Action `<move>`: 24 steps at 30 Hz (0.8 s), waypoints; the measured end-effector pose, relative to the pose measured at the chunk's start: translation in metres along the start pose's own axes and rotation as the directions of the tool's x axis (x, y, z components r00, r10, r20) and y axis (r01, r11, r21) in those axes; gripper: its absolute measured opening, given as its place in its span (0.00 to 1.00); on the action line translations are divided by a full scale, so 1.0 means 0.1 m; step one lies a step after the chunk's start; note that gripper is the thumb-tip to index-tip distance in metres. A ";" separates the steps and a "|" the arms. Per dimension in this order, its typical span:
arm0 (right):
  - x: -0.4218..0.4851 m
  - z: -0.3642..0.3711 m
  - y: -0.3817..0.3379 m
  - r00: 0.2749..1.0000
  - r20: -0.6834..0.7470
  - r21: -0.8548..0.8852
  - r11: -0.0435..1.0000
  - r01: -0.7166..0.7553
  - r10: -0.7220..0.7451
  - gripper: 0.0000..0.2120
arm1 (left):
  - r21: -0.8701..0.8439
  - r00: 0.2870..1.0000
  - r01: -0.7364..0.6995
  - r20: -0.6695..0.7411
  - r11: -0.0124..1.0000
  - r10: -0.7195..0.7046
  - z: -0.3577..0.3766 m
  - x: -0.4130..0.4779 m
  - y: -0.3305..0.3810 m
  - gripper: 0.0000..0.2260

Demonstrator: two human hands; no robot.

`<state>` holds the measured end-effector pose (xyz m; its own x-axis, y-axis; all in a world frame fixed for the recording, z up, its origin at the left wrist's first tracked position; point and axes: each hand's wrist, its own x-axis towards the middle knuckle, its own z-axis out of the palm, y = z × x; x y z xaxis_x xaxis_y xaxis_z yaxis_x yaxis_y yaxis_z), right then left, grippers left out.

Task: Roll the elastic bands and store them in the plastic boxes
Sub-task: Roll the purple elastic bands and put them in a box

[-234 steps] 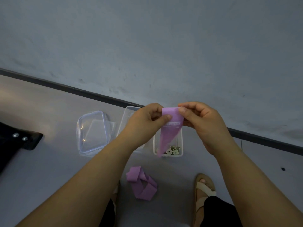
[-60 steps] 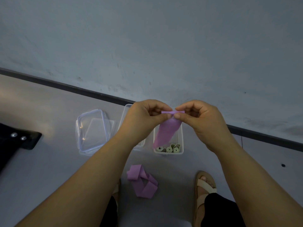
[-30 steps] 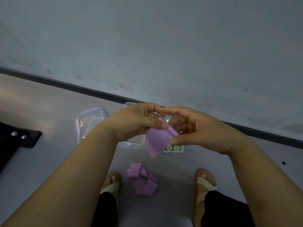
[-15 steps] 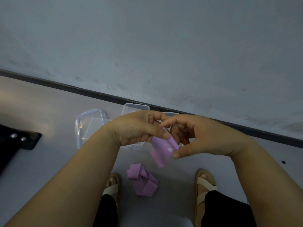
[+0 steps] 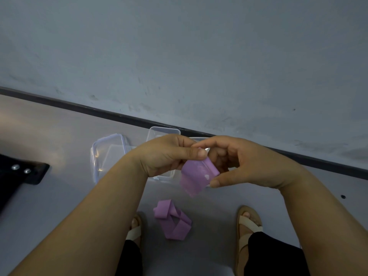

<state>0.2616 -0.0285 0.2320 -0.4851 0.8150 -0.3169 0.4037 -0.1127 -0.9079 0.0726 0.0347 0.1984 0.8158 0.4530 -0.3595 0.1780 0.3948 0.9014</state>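
**Both hands rolling a lilac band above the boxes**

We are pinching the lilac elastic band point(image 5: 196, 175) with both hands at once. Our left hand point(image 5: 165, 156) is pressing its thumb down on the band's upper corner, with the other fingers curled beneath. Our right hand point(image 5: 247, 162) is curling round the rolled edge, the thumb tip touching its lower end and the index finger arching over its upper end. The other right fingers are bending in behind the roll, half hidden.

The band is looking flat, matte and pale purple, with a few whitish marks near the roll. Its top edge is curling into a narrow tube that is running diagonally between our two thumbs. The unrolled tail is hanging down from the tube, and its lower end is blurring out.

We are holding the band in the air, in front of a clear plastic box point(image 5: 163, 130) that is sitting on the floor point(image 5: 49, 136) by the dark baseboard point(image 5: 119, 116). Another box point(image 5: 197, 138) is showing only a sliver of rim behind our fingers, so we cannot tell what is lying inside. A clear lid point(image 5: 107, 154) is lying just left of the boxes.

A second lilac band point(image 5: 173, 222) is lying loosely folded on the floor between our sandals point(image 5: 249, 222). A black object point(image 5: 22, 172) is resting at the far left.
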 end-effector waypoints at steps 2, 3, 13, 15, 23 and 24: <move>0.00 0.00 -0.01 1.000 -0.002 0.019 1.000 -0.004 0.004 0.26 | -0.024 1.000 -0.005 0.009 1.000 0.005 0.00 -0.01 0.01 0.17; -0.01 0.00 -0.02 1.000 0.000 0.031 1.000 -0.004 0.004 0.26 | -0.032 1.000 -0.007 0.016 0.999 0.008 0.00 -0.01 0.01 0.16; 0.00 0.00 -0.01 0.999 -0.032 0.063 0.998 0.016 -0.014 0.23 | -0.052 0.999 -0.001 0.048 0.999 0.003 -0.01 -0.01 0.02 0.16; 0.00 0.01 0.00 0.998 -0.063 0.071 0.997 0.032 -0.027 0.20 | -0.068 0.996 -0.017 0.086 0.998 0.023 0.00 -0.02 0.03 0.14; 0.01 0.01 0.00 0.997 -0.076 0.067 0.997 0.038 -0.033 0.27 | -0.042 0.989 -0.078 -0.129 0.996 0.072 0.03 -0.02 0.06 0.11; 0.01 0.02 -0.01 0.996 -0.082 0.067 0.997 0.042 -0.036 0.26 | -0.033 0.991 -0.071 -0.113 0.997 0.066 0.02 -0.02 0.06 0.12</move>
<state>0.2593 -0.0282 0.2320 -0.4346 0.8622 -0.2604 0.3306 -0.1162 -0.9366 0.0727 0.0342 0.2047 0.7583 0.5658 -0.3238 0.1014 0.3882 0.9160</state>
